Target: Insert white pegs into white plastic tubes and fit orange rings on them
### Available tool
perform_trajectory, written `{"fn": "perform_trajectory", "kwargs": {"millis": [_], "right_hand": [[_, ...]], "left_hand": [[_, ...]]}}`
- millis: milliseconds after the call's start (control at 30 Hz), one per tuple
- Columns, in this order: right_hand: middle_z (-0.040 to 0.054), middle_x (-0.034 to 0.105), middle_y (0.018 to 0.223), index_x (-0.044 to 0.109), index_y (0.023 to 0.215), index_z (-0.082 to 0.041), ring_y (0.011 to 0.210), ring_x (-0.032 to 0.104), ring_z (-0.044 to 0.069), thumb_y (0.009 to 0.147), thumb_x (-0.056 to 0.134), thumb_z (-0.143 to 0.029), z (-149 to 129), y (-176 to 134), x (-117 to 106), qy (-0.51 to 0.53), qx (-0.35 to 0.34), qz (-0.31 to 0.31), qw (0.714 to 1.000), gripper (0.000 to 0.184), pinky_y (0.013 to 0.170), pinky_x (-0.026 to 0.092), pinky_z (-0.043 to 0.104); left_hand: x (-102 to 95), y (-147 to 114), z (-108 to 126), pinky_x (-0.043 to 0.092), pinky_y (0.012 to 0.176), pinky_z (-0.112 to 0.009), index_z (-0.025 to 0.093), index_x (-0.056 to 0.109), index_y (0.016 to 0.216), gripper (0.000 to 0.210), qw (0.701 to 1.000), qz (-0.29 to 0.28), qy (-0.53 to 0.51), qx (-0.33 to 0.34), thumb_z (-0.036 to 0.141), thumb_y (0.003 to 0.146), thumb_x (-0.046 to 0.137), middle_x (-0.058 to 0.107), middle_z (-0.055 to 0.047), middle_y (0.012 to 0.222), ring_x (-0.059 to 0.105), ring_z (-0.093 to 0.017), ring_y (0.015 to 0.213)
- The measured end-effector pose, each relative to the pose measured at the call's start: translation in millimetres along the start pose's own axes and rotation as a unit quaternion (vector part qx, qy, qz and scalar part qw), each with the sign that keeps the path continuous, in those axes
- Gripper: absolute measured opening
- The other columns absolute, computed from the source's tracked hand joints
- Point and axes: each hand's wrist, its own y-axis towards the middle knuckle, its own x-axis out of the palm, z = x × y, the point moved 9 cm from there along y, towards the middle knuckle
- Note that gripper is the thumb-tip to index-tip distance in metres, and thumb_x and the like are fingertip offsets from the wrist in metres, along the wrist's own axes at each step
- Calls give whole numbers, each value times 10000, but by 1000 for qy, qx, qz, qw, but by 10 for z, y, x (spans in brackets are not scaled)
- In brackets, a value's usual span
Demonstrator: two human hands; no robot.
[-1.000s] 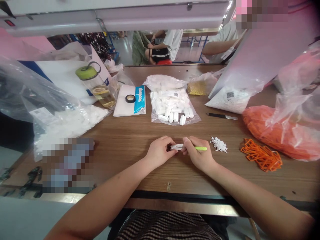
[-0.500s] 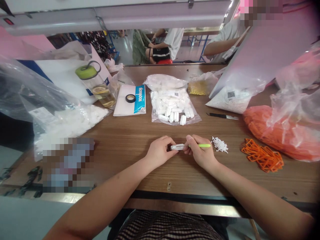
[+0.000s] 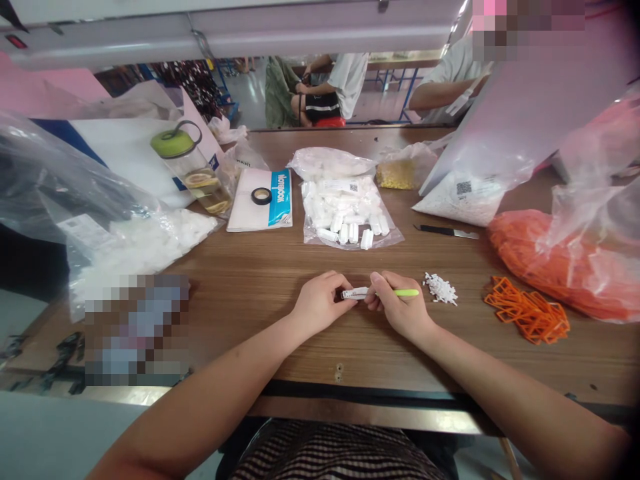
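My left hand [image 3: 320,301] pinches a small white plastic connector housing [image 3: 355,293] by its left end, low over the table. A row of tiny openings seems to run along its face. My right hand [image 3: 400,303] is closed around a slim tool with a lime-green end [image 3: 407,293], gripped like a pen. Its working tip lies at the housing and is partly hidden by my fingers, so its kind is unclear. Beside my right hand lies a small heap of tiny white pieces [image 3: 441,289]. Farther right is a pile of orange plastic frames [image 3: 527,312].
Behind my hands lies a clear bag of white housings [image 3: 345,207]. A notebook [image 3: 245,203] carries a tape roll [image 3: 261,196]. A craft knife [image 3: 445,231] and a bag of orange parts [image 3: 550,260] are right. A bottle [image 3: 200,177] stands left. People sit beyond the table.
My right hand and the green-ended tool have moved very slightly left toward the housing. My left hand keeps its hold, nearly still.
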Motion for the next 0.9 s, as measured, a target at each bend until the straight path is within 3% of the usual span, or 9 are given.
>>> {"fn": "perform_trajectory", "kwargs": {"millis": [500, 767, 900], "right_hand": [[18, 652, 599, 626, 620, -197, 500, 602, 124, 961, 499, -478, 9, 0, 22, -11, -11, 4, 1000, 460, 497, 478, 248], [6, 622, 571, 574, 595, -204, 513, 585, 122, 984, 461, -441, -119, -3, 63, -93, -45, 0, 995, 469, 559, 471, 260], [5, 624, 579, 587, 595, -201, 509, 589, 120, 982, 471, -437, -90, 1, 72, -66, -25, -6, 998, 468, 542, 469, 254]], "left_hand": [[-2, 4, -7, 352, 583, -255, 201, 649, 809, 89, 1000, 2, 10, -3, 222, 768, 725, 552, 31, 726, 492, -125, 630], [2, 5, -14, 334, 582, -256, 197, 621, 769, 109, 1000, 10, 13, -7, 213, 759, 729, 544, 41, 714, 481, -117, 623], [-1, 3, -8, 335, 581, -254, 196, 618, 769, 111, 1000, 10, 10, -8, 207, 755, 727, 545, 41, 716, 480, -116, 622]]}}
